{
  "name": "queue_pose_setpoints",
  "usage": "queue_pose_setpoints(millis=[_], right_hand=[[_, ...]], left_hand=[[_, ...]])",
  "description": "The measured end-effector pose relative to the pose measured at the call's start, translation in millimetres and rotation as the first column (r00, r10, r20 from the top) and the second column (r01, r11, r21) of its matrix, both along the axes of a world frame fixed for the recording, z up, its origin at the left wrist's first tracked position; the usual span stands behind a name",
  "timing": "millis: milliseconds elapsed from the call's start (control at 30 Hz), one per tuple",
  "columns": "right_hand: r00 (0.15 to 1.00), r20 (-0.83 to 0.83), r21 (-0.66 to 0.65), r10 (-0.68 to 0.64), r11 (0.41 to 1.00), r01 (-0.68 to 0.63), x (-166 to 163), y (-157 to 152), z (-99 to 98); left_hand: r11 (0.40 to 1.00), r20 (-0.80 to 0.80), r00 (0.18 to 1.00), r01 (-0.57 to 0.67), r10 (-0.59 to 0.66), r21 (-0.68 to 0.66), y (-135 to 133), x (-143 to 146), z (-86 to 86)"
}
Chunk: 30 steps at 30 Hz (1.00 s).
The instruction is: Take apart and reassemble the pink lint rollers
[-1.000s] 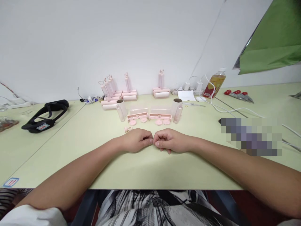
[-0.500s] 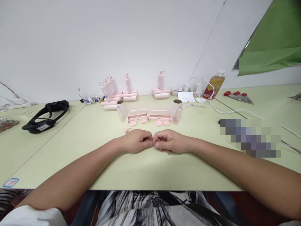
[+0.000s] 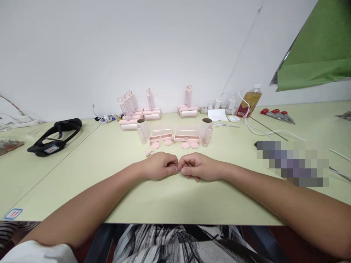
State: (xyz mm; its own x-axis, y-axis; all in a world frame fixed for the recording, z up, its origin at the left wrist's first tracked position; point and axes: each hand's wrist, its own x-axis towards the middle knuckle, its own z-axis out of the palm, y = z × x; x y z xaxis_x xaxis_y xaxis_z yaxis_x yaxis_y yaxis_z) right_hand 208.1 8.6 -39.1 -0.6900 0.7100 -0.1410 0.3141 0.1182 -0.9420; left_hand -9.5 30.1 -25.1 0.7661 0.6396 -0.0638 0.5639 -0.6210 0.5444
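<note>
My left hand [image 3: 159, 166] lies on the table with its fingers curled in and nothing visible in them. Against its fingertips rests my right hand [image 3: 201, 166], loosely closed and also holding nothing that shows. Just beyond the left hand are small pink parts [image 3: 148, 153], one of them a loop. Behind the hands stand two open pink trough-shaped casings, one on the left [image 3: 161, 138] and one on the right [image 3: 187, 139], with clear covers upright behind them. Pink round caps [image 3: 185, 145] lie before these. A white roll with a cardboard core [image 3: 204, 128] and a clear pinkish tube [image 3: 207, 136] stand at the right, a similar pair at the left.
Along the wall sit several pink lint rollers [image 3: 188, 112] with upright handles. A black head strap [image 3: 55, 138] lies at left. To the right are a drink bottle [image 3: 249, 100], white cables [image 3: 263, 130], red-capped tools [image 3: 276, 115] and a pixelated object [image 3: 292, 164].
The view has tilted very slightly, so everything appears a little lower. Both hands keep their pose, and the parts on the table have not moved.
</note>
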Motion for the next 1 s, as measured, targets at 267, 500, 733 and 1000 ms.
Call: queue_pose_setpoints(millis=[267, 500, 733, 1000], right_hand=[[1.0, 0.007, 0.006, -0.004, 1.0, 0.004, 1, -1, 1.0], [1.0, 0.003, 0.007, 0.0, 1.0, 0.0, 0, 0, 0.8], [1.0, 0.011, 0.016, -0.012, 1.0, 0.012, 1, 0, 1.7], [1.0, -0.019, -0.004, -0.004, 1.0, 0.004, 0, 1, -1.2]], left_hand=[[1.0, 0.007, 1.0, 0.01, -0.01, 0.012, 0, -1, -0.8], [1.0, -0.001, 1.0, 0.014, -0.014, 0.006, 1, -1, -1.2], [1.0, -0.001, 1.0, 0.015, -0.015, 0.014, 1, 0, 2.2], [0.996, 0.069, 0.997, 0.009, -0.015, 0.084, -4, 1, 9.2]])
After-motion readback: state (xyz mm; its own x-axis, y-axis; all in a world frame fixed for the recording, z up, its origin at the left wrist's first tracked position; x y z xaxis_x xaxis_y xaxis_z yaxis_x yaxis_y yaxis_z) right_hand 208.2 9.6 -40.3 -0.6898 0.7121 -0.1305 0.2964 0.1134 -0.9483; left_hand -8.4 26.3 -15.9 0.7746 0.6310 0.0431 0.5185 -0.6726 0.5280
